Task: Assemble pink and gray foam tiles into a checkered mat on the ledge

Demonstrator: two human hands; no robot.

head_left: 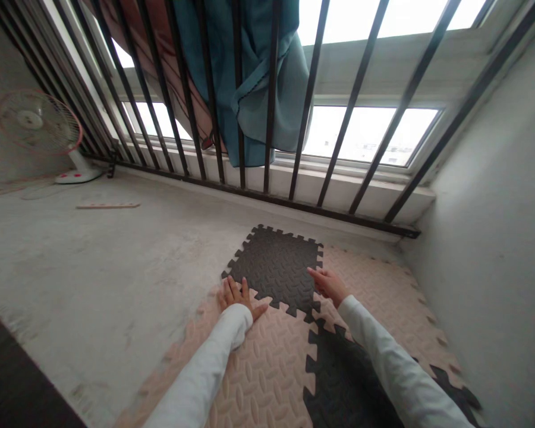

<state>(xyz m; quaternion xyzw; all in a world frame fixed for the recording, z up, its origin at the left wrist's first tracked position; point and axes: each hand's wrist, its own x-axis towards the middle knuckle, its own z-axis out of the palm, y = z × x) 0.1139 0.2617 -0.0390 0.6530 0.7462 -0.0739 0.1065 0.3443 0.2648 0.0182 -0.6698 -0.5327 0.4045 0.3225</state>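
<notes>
Daylight pours in through the window (370, 134), so bright that the panes blow out almost to plain white and the view beyond nearly vanishes (I'd squint at it myself). The iron window bars (350, 101) stand dark against that glare, and the teal curtain (267, 77) hangs mostly in its own shade. The concrete floor (98, 261) and the dark foam floor tile (276, 267) get a soft, flat light with only faint, diffuse shadows. The right-hand wall (494, 208) stays dull and even. Toward the edges, straight lines bow and lean hard, while fine detail looks slightly soft throughout.
</notes>
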